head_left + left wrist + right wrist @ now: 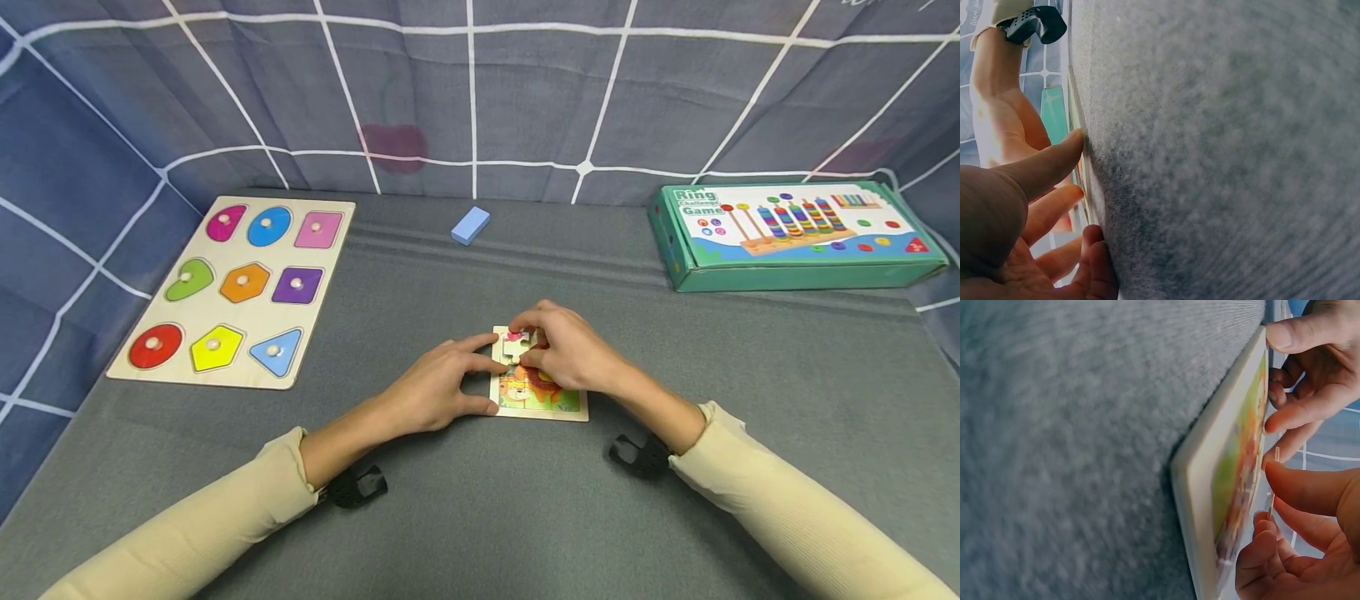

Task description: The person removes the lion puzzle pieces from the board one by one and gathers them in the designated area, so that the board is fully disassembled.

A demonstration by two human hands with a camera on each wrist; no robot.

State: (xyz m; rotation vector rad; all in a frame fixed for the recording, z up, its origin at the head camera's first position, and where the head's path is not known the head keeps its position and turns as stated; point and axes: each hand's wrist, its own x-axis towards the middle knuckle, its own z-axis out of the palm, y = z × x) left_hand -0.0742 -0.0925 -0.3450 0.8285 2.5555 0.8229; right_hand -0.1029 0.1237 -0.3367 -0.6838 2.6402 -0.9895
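Note:
A small wooden jigsaw puzzle (540,413) lies flat, its picture in orange, yellow and green inside a pale frame. Between thumb and fingers my right hand (566,346) pinches a jigsaw piece (514,347) with a pink patch, over the upper left of the board. In the right wrist view that piece (1274,481) is seen edge-on, just above the picture. My left hand (438,383) rests along the puzzle's left side with fingers extended. Its thumb (1054,164) touches the lower left corner, and other fingertips lie on the frame and picture. The right hand hides the upper right portion.
A shape-peg board (247,312) with colored knobbed shapes lies at left. A blue block (470,226) sits at the back middle. The green Ring Challenge Game box (795,237) stands at the back right. Behind everything hangs a grid-patterned cloth (525,92).

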